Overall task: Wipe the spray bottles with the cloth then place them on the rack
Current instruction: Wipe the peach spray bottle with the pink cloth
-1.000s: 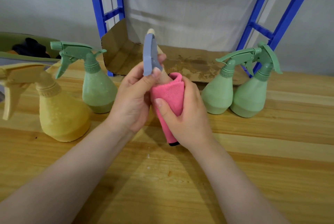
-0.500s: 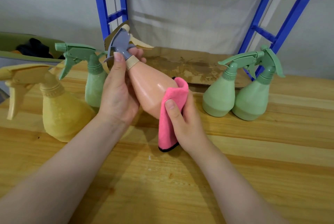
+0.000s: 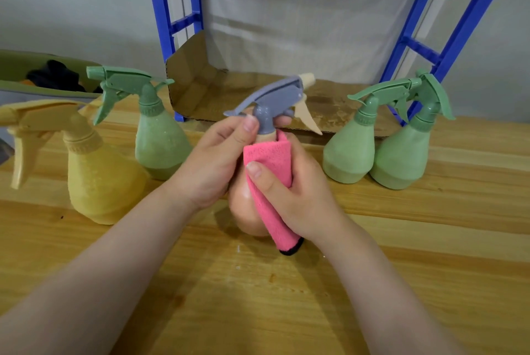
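Observation:
A peach spray bottle (image 3: 243, 208) with a grey trigger head is held upright over the wooden table. My left hand (image 3: 212, 162) grips its neck just under the head. My right hand (image 3: 295, 197) presses a folded pink cloth (image 3: 271, 182) against the bottle's right side, covering much of the body. On the table stand a yellow bottle (image 3: 97, 176) and a green bottle (image 3: 157, 139) at the left, and two green bottles (image 3: 348, 148) (image 3: 401, 156) at the right. The blue rack (image 3: 447, 39) stands behind, with cardboard on its lowest shelf.
The cardboard sheet (image 3: 206, 88) on the rack's shelf is stained and bent up at its left end. A green bin (image 3: 31, 67) with dark items sits at the far left. The wooden table (image 3: 258, 297) extends toward me, with a few small drops on it.
The peach bottle has swung from tilted left to upright, its spray head now pointing right. The pink cloth has moved up the bottle's body toward the neck.

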Available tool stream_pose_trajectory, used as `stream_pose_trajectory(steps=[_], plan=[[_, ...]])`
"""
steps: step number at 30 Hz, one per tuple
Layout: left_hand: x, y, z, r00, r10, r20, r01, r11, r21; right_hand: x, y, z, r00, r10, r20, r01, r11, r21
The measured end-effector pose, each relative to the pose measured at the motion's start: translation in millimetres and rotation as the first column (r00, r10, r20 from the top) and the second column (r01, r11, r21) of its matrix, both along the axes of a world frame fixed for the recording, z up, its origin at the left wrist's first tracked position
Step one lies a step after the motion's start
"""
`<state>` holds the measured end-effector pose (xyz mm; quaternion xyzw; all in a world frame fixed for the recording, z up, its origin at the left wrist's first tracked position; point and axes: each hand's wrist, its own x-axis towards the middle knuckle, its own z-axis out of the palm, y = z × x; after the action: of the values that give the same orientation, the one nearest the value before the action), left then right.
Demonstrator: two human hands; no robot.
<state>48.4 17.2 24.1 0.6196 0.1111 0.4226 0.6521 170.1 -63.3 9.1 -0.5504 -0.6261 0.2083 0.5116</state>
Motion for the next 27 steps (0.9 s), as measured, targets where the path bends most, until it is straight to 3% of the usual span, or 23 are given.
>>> stream_pose_trajectory(steps=[3,6,9,14,21,27], plan=[[1.3,-4.6,1.6,0.997,-0.021,-0.077,0.022,1.0,0.005,-2.5,0.0,0.2,0.998,-0.038,-0.052,0.038,0.999,-0.012],[2.3,-5.2,1.5,0.989,0.099,-0.106,-0.103,0.994,-0.031,-6.1,0.7,0.6,0.993,-0.082,-0.083,0.083,0.997,0.005],[4.5,-4.9,2.3,0.983,0.165,-0.081,-0.171,0.982,-0.078,-9.1,0.2,0.9,0.982,-0.188,-0.02,0.189,0.98,0.06],[7.5,-9.6,6.0,0.992,0.126,-0.027,-0.129,0.986,-0.109,-12.4,-2.7,0.8,0.932,-0.345,0.114,0.321,0.929,0.186],[10.9,-13.2,3.4,0.99,0.141,0.02,-0.132,0.963,-0.233,-6.1,2.1,-5.8,0.957,-0.251,0.148,0.232,0.963,0.136],[9.6,-2.8,5.6,0.964,0.232,0.127,-0.185,0.934,-0.305,4.3,7.8,-17.9,0.98,-0.182,0.076,0.174,0.98,0.099]])
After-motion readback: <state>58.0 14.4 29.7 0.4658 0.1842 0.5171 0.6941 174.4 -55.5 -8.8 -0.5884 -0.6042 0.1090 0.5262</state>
